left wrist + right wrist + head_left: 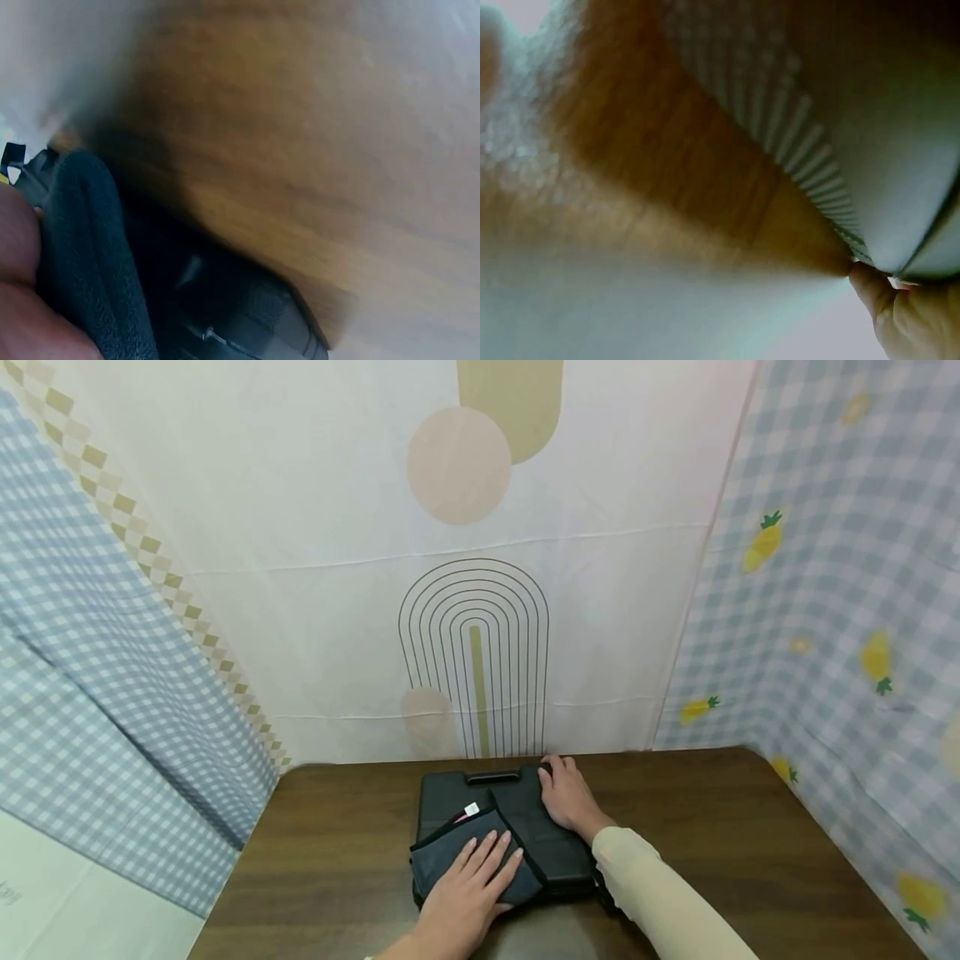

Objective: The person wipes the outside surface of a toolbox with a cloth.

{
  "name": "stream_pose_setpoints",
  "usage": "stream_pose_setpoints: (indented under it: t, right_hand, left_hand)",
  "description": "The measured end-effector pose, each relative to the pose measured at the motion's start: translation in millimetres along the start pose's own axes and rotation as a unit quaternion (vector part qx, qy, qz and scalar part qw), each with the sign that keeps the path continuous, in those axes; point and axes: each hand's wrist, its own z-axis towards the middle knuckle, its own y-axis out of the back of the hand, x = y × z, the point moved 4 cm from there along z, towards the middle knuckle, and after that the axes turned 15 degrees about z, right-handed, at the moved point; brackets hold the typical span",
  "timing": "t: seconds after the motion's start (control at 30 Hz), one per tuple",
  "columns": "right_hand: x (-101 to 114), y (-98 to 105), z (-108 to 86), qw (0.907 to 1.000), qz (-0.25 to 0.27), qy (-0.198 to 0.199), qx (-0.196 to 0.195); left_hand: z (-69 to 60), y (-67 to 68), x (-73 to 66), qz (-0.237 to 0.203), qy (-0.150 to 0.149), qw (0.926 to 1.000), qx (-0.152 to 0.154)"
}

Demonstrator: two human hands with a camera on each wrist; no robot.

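Note:
A black hard case (pixel 551 852) with a handle (pixel 492 777) on its far side lies on the wooden table. Across its near left part is a dark grey cloth (pixel 438 862) with black trim and a small white label (pixel 471 809). My left hand (pixel 468 889) rests on this cloth, fingers extended. At the case's far right corner, my right hand (pixel 567 797) grips the edge. The left wrist view shows a fold of the cloth (pixel 90 255) beside the palm, against the case (pixel 247 311). Fingers (pixel 871 289) touch the case's edge in the right wrist view.
The brown table (pixel 337 860) reaches back to a white patterned curtain (pixel 337 652). Blue checked cloth hangs on the left (pixel 127 677), and checked cloth with pineapples (pixel 825 610) hangs on the right. A cream sleeve (pixel 660 893) covers the right forearm.

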Motion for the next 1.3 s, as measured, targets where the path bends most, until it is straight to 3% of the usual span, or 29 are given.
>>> stream_pose_setpoints:
  t: [0.1,0.23,0.33,0.4,0.5,0.6,0.7,0.8,0.9,1.03,1.2,1.3]
  right_hand:
    - [0.7,2.1,1.1,1.0000,0.001,0.002,-0.003]
    - [1.2,3.7,0.3,1.0000,0.001,0.005,0.001]
    - [1.8,5.9,-1.1,0.9999,-0.007,0.009,0.011]
    - [4.2,8.9,-1.2,0.9997,-0.013,0.014,0.017]
    - [9.5,15.9,-1.0,0.9993,-0.021,0.024,0.021]
    - [16.1,22.6,0.1,0.9986,-0.023,0.036,0.030]
    - [21.9,28.3,0.5,0.9982,-0.020,0.047,0.033]
    - [27.6,31.5,0.6,0.9979,-0.017,0.053,0.034]
    - [33.5,30.1,-0.1,0.9973,-0.023,0.061,0.033]
    - [46.5,23.5,4.2,0.9954,-0.036,0.078,0.042]
    - [67.6,8.1,17.1,0.9861,-0.044,0.110,0.117]
    - [77.2,-1.4,25.4,0.9778,-0.051,0.107,0.172]
  left_hand:
    - [2.1,5.6,4.9,-0.044,0.003,0.9990,0.014]
    - [2.2,13.8,14.1,-0.134,0.023,0.9905,0.018]
    - [-1.5,21.0,24.8,-0.187,0.057,0.9807,0.005]
    - [-6.0,27.1,35.4,-0.211,0.096,0.9727,-0.010]
    - [-16.0,37.7,54.8,-0.240,0.171,0.9543,-0.046]
    - [-29.6,48.7,77.9,-0.258,0.247,0.9299,-0.087]
    - [-44.7,58.6,101.5,-0.282,0.307,0.9041,-0.092]
    - [-58.2,67.6,120.0,-0.295,0.339,0.8892,-0.089]
    - [-68.5,73.4,128.8,-0.289,0.349,0.8862,-0.096]
    - [-74.4,74.6,129.4,-0.292,0.355,0.8828,-0.097]
    - [-77.0,67.3,124.0,-0.306,0.360,0.8785,-0.073]
    - [-78.5,65.5,121.5,-0.306,0.364,0.8772,-0.065]
